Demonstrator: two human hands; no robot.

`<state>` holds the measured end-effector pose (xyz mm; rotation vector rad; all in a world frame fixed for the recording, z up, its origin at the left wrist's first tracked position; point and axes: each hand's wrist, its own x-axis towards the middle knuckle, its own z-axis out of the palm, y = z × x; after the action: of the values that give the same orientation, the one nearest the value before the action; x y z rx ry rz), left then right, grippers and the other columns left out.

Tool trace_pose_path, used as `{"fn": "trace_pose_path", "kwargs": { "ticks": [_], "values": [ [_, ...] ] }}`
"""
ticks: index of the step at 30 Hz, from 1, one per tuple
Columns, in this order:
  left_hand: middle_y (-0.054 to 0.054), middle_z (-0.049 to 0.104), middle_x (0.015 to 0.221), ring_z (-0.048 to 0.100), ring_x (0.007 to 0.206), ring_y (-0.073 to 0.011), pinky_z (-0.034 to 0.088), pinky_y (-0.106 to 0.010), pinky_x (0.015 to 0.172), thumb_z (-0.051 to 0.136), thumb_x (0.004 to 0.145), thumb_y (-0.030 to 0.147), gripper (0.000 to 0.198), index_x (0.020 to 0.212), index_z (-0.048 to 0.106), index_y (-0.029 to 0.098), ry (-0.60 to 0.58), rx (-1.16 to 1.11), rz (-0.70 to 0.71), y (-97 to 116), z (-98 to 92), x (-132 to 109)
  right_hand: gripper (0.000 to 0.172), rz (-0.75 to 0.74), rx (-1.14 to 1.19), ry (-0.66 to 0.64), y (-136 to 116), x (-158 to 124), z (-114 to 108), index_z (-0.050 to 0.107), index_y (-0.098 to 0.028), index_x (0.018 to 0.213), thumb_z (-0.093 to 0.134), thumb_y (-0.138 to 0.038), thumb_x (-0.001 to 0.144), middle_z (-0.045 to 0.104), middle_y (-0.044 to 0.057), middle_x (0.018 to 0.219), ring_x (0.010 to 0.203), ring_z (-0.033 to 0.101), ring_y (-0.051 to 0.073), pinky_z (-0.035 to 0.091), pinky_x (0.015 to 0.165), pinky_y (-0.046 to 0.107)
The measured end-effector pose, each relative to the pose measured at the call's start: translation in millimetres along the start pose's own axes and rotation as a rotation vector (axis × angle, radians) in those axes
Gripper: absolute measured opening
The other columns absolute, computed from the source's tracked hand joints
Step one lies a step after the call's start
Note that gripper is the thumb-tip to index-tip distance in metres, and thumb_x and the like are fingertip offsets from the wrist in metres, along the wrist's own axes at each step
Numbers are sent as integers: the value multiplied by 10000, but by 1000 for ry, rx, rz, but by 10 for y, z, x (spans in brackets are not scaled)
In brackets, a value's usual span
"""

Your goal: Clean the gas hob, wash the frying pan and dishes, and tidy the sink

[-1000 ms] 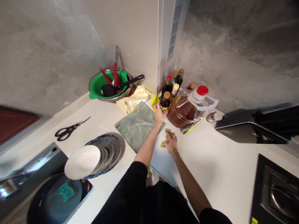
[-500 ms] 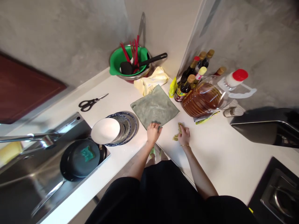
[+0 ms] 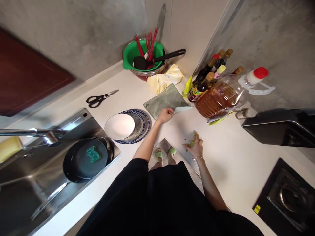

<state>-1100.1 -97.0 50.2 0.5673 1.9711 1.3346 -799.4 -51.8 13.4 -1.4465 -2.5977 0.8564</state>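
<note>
My left hand (image 3: 165, 115) is closed on the near corner of a grey-green cloth (image 3: 165, 99) lying on the white counter (image 3: 228, 157); that corner is folded up and over. My right hand (image 3: 197, 146) rests near the counter's front edge, its fingers closed on a small yellow-green rag (image 3: 192, 141). Just beyond the cloth stand a large oil jug (image 3: 218, 100) with a red cap and several dark sauce bottles (image 3: 203, 85).
A stack of plates (image 3: 128, 125) sits left of the cloth, scissors (image 3: 98, 99) behind it. A green bowl with utensils (image 3: 144, 60) stands in the corner. The sink (image 3: 29, 177) holds a dark pan (image 3: 85, 159). A stove (image 3: 287, 196) is at the right.
My left hand let go of a sauce bottle, came back to the cloth's near edge and now lifts its corner. My right hand slid toward the counter edge with the rag. The view shifted left.
</note>
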Motion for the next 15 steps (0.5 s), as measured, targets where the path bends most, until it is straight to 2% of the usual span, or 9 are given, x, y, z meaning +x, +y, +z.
{"fn": "trace_pose_path", "kwargs": {
  "ticks": [2,5,9,12,15],
  "values": [
    [53,520,532,448,510,-90,342,-213,550,625,662,112,52,667,600,157,-29,10,9,58,-58,60,953,-23,-7,20,-170,7,126,280,-182,1438,680,-544,652,440,136,1158,983,549,263,506,832,425],
    [62,496,536,431,507,-83,338,-202,545,578,691,96,75,724,602,159,94,-28,43,113,-179,102,767,-25,-6,88,-382,60,323,322,-196,1417,579,-513,767,454,110,1098,938,558,233,518,800,399],
    [69,459,532,401,488,-68,319,-189,515,578,733,118,42,741,587,159,211,-73,42,151,-321,127,517,-8,-51,141,-658,152,508,423,-199,1347,496,-308,847,486,106,1062,875,565,191,515,782,350],
    [73,465,538,392,466,-59,320,-184,496,577,758,111,56,788,578,159,241,-154,-12,150,-294,133,477,-1,-87,106,-921,250,571,471,-184,1305,507,-182,829,508,130,1091,863,565,189,504,784,336],
    [65,492,553,421,457,-65,355,-192,496,557,774,84,99,833,568,163,249,-204,-63,110,-156,160,466,-19,-57,58,-1278,357,689,488,-192,1288,532,-159,825,520,136,1108,864,561,191,493,794,332]
  ]
}}
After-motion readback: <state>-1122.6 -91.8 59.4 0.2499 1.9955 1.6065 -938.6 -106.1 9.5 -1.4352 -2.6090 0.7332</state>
